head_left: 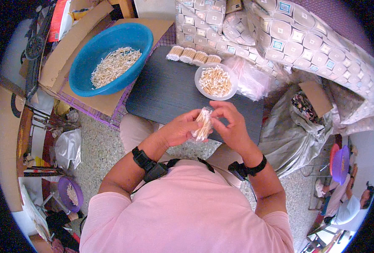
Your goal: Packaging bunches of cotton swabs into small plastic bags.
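Just in front of my body, my left hand [182, 127] is wrapped round a small clear bag of cotton swabs [202, 125]. The swabs stand bunched together, white tips at both ends. My right hand [230, 124] is at the bag's upper right edge, its fingers bent and pinching the plastic there. Beyond my hands, a white bowl [197, 88] of loose cotton swabs [215, 81] sits on the dark board [166, 84]. Several filled packs of swabs [188, 55] lie in a row along the board's far edge.
To the left, a large blue basin [79, 86] with more swabs rests on cardboard [52, 71]. Clear plastic bags [252, 80] lie beside the bowl, near a patterned sofa [301, 36]. A grey sack [279, 139] stands right. Another person [349, 206] sits far right near a purple basin [342, 165].
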`<state>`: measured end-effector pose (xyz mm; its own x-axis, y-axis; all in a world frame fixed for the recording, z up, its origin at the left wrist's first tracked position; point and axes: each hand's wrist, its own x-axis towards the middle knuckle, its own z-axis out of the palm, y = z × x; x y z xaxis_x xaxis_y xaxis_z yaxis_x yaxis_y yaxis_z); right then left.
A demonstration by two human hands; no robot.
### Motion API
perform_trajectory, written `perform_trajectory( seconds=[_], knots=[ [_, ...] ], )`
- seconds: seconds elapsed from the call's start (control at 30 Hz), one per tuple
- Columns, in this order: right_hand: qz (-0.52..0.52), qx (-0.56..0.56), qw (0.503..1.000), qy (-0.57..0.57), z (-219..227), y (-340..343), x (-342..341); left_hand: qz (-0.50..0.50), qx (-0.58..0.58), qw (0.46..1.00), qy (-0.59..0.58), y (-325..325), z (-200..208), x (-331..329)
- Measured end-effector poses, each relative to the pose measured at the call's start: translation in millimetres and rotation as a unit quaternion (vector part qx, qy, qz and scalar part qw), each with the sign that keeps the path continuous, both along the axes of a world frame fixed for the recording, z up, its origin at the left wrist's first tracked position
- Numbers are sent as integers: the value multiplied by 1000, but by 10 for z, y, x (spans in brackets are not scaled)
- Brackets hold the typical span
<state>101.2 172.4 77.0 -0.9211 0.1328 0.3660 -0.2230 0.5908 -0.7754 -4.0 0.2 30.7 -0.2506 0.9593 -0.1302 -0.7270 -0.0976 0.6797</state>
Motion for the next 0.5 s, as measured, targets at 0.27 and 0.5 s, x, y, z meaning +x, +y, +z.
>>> perform_trajectory(
  seconds=[0.27,0.5],
  knots=[
    [13,-79,997,-14,9,-4,-13,2,9,999,38,-7,-19,-10],
    [50,-38,998,-4,-19,24,-24,3,5,999,37,-3,-33,-11]
  ],
)
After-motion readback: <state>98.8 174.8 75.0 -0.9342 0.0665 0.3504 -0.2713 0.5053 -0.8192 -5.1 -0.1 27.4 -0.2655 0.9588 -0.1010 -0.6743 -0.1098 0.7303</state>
